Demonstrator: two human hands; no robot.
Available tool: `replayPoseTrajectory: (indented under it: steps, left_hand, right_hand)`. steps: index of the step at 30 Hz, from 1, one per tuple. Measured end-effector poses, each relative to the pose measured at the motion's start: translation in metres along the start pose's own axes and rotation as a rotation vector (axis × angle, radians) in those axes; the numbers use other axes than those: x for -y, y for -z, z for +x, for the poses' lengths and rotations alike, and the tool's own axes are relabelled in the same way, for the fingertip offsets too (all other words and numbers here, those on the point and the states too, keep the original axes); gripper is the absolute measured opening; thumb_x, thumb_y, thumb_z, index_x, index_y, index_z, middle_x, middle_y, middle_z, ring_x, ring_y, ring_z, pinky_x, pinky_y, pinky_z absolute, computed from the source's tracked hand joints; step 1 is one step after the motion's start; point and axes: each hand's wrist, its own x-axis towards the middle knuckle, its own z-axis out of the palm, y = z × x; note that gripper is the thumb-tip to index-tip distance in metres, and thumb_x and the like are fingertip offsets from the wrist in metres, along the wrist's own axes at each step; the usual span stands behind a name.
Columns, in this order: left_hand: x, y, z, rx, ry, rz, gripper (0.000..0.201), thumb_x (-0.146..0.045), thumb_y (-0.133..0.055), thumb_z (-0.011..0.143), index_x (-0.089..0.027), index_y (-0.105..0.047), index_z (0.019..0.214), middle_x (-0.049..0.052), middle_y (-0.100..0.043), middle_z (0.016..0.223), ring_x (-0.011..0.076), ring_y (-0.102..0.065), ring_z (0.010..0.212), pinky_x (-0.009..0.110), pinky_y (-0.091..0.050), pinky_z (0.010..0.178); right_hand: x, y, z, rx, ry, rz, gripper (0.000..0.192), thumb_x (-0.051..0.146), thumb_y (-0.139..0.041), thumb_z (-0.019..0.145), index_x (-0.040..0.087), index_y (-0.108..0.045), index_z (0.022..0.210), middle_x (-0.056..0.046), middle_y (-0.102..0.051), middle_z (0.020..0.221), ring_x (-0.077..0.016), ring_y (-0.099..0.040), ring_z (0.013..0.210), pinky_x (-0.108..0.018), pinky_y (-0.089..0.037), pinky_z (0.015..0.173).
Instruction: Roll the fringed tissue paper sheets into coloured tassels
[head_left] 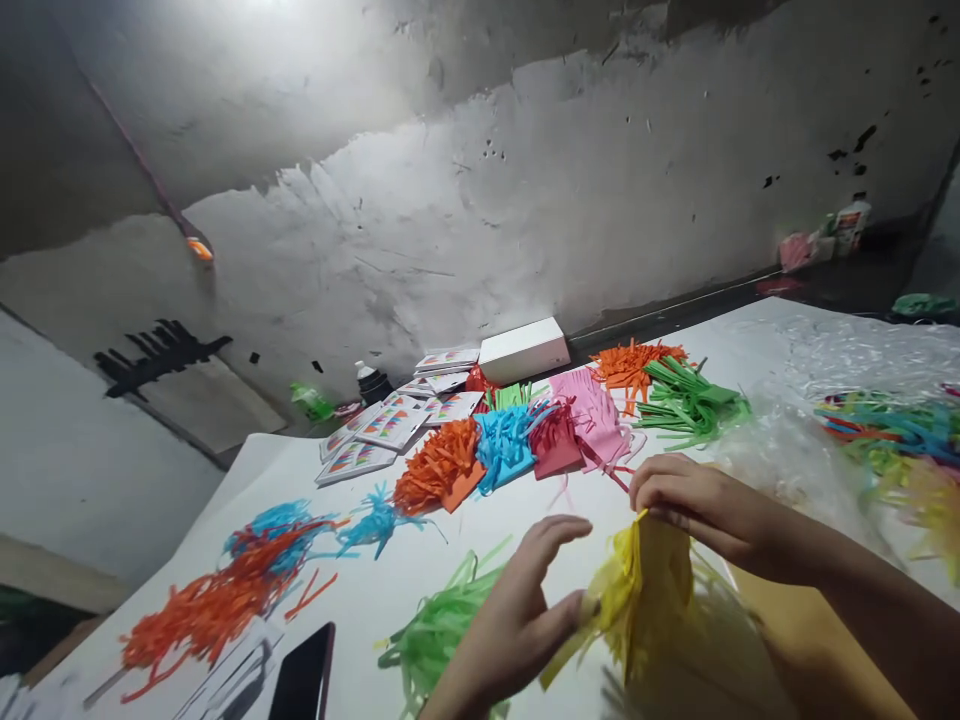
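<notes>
Fringe [660, 575], yellow, hanging from right hand [701, 500]

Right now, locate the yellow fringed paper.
In the head view, the yellow fringed paper hangs low, right of centre, from the right hand, with a green bundle to its left.

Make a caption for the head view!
Right hand pinching a yellow fringe, open left hand beside it, at a white table.

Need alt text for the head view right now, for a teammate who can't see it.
A person's right hand holds a yellow fringed bundle by its top over a white table, with the left hand open beside it. Beyond lies a row of colourful fringed bundles; a dark phone lies near the bottom edge of the picture.
</notes>
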Motion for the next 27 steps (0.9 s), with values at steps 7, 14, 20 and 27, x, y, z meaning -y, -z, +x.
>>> replayPoseTrajectory:
  steps: [7, 14, 20, 27]
  left_hand:
    - [-0.017, -0.058, -0.013, -0.076, -0.034, -0.1, 0.045, -0.061, -0.061, 0.091, -0.017, -0.071, 0.097, 0.008, -0.071, 0.094, 0.0226, -0.061, 0.086, 0.031, -0.046, 0.079]
    - [0.038, -0.016, -0.068, 0.15, 0.234, 0.117, 0.02, -0.04, -0.077, 0.083, -0.022, -0.073, 0.089, 0.007, -0.073, 0.104, 0.0254, -0.066, 0.097, 0.033, -0.049, 0.089]
    - [0.008, -0.026, -0.075, -0.277, 0.108, 0.093, 0.032, -0.033, -0.057, 0.096, -0.027, -0.063, 0.127, 0.011, -0.063, 0.135, 0.0285, -0.056, 0.126, 0.044, -0.043, 0.107]
    - [-0.018, -0.102, -0.036, -0.255, 0.102, -0.16, 0.027, -0.039, -0.062, 0.093, -0.016, -0.073, 0.085, 0.007, -0.071, 0.078, 0.0212, -0.061, 0.073, 0.031, -0.048, 0.07]
  right_hand:
    - [0.011, -0.024, -0.004, 0.038, 0.017, 0.175, 0.031, 0.037, -0.035, 0.108, 0.02, -0.057, 0.094, -0.008, -0.063, 0.099, -0.0201, -0.058, 0.091, -0.034, -0.047, 0.083]
    - [0.009, -0.021, -0.04, -0.077, -0.089, 0.195, 0.027, 0.037, -0.04, 0.107, 0.022, -0.06, 0.095, -0.007, -0.066, 0.096, -0.021, -0.063, 0.089, -0.034, -0.051, 0.081]
    - [0.018, -0.029, -0.043, -0.037, -0.053, 0.184, 0.025, 0.034, -0.04, 0.107, 0.022, -0.06, 0.099, -0.007, -0.067, 0.098, -0.02, -0.064, 0.091, -0.032, -0.053, 0.081]
    - [0.031, -0.059, -0.049, -0.185, 0.018, -0.098, 0.016, 0.021, -0.045, 0.104, 0.021, -0.062, 0.105, -0.009, -0.068, 0.11, -0.0215, -0.065, 0.102, -0.037, -0.053, 0.089]
